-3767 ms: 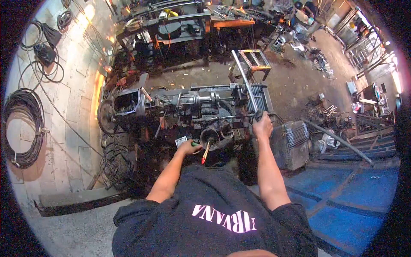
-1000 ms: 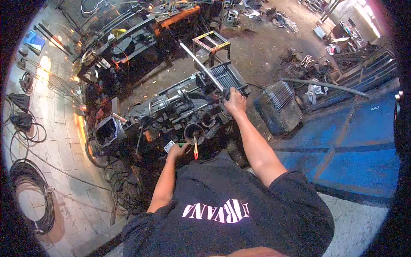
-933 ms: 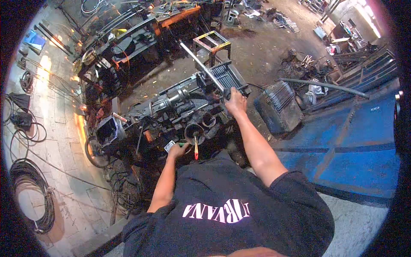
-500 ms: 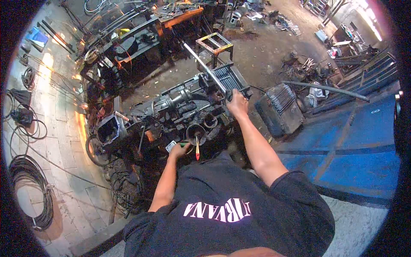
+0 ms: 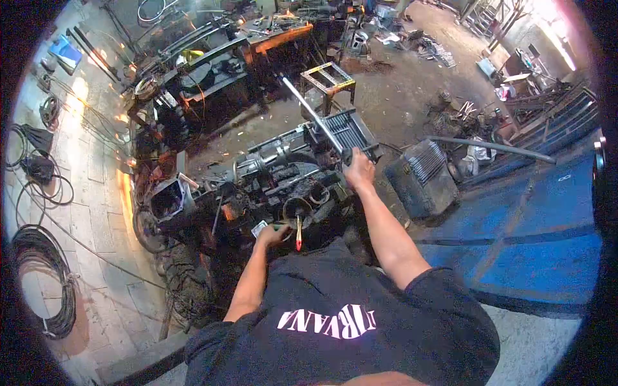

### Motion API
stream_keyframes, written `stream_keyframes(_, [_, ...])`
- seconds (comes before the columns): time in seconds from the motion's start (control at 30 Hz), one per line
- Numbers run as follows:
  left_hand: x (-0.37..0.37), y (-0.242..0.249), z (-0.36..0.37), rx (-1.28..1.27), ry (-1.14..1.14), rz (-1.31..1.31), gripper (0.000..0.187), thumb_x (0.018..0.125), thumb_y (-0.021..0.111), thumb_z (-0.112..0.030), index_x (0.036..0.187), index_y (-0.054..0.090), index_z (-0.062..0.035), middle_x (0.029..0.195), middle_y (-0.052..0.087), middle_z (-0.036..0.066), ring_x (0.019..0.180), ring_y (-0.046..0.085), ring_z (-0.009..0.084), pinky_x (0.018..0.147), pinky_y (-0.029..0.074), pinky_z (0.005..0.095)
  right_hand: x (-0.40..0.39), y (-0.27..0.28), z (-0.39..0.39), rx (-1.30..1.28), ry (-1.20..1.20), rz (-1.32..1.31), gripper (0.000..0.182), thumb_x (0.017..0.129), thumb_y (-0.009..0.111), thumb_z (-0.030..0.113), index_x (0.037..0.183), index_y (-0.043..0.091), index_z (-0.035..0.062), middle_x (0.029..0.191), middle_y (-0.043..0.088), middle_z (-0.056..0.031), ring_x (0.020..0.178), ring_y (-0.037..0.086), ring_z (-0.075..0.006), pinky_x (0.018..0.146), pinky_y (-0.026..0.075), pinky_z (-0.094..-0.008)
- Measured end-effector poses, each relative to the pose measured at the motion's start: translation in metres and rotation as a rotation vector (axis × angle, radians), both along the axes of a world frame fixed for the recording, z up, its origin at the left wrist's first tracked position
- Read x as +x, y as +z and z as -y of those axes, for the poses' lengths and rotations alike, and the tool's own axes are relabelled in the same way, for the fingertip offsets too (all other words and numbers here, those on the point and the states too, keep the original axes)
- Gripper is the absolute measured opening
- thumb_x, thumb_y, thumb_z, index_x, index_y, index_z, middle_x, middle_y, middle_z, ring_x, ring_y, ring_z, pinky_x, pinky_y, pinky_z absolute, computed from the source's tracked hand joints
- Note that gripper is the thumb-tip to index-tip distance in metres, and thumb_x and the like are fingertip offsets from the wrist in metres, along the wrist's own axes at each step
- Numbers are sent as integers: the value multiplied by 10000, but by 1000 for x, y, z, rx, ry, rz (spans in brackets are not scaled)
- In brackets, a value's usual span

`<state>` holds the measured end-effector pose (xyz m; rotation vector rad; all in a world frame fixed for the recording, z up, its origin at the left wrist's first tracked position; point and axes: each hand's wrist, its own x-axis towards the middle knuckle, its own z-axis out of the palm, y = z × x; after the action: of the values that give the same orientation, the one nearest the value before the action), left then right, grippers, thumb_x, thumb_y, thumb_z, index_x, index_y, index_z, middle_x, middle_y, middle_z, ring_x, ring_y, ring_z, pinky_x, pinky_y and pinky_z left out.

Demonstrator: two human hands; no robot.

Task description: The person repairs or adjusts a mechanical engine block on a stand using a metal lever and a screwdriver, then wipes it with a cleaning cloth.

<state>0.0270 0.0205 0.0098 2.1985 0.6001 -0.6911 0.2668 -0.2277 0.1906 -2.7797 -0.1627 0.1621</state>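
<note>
Long steel lever (image 5: 315,116), right hand (image 5: 359,174) gripping

Heavy fisheye here: the frame sits in a round black vignette and straight lines bow hard near the rim. Daylight pours in from the upper right, blowing out to white glare there. Orange sun patches streak the paved floor (image 5: 96,212) on the left. The machine (image 5: 277,180) in the middle is dim and muddy, with detail lost in shadow. Overall it's soft, a bit noisy, with colour fringing toward the edges.
</note>
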Motion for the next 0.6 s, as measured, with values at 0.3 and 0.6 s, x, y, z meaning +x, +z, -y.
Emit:
stream_keyframes(0.3, [-4,7,1,10,29,3,633,814,529,-667,1044,705,-105,1020,677,209,998,639,358,846,490,427,-4,7,-1,19,-20,32,480,768,729,302,1133,523,68,1084,630,-212,1005,614,-408,864,494,-485])
stream_keyframes(0.6, [-4,20,4,-26,31,-12,569,843,537,-625,1053,707,-125,1008,688,182,975,649,337,849,489,410,-2,-3,-2,-14,20,55,479,766,727,305,1120,510,65,1070,632,-191,985,622,-400,848,495,-496])
